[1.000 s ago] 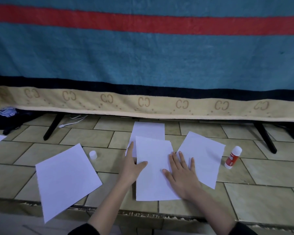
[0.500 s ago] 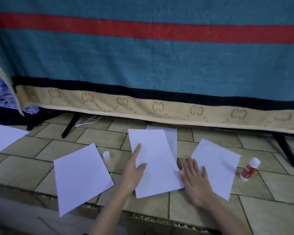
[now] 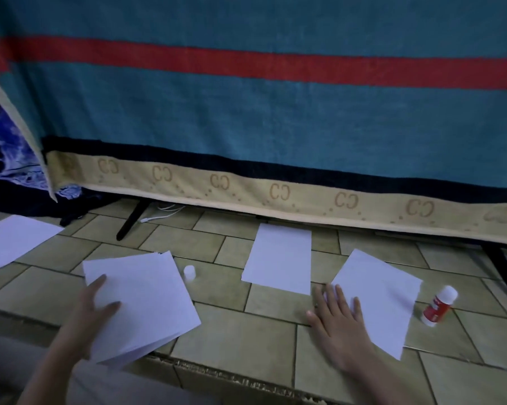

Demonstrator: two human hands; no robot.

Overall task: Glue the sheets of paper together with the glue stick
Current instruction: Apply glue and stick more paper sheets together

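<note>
Several white sheets lie on the tiled floor. My left hand (image 3: 92, 309) grips a sheet (image 3: 147, 302) at its left edge, thumb on top, over the left sheet; their near edges are raised in layers. My right hand (image 3: 338, 320) rests flat with fingers spread, fingertips touching the left edge of the right sheet (image 3: 383, 299). A single sheet (image 3: 278, 258) lies in the middle, farther away. The red and white glue stick (image 3: 438, 306) lies uncapped to the right of the right sheet. Its white cap (image 3: 189, 271) stands between the left and middle sheets.
Another sheet (image 3: 15, 239) lies at the far left. A teal blanket (image 3: 275, 127) with a red stripe hangs over a frame behind the sheets; black legs (image 3: 130, 222) and a white cable (image 3: 161, 214) sit under it. A floor step edge (image 3: 217, 375) runs along the near side.
My left hand carried the middle top sheet leftward onto the left sheet. My right hand came off that sheet and now touches the right one. The view swung left.
</note>
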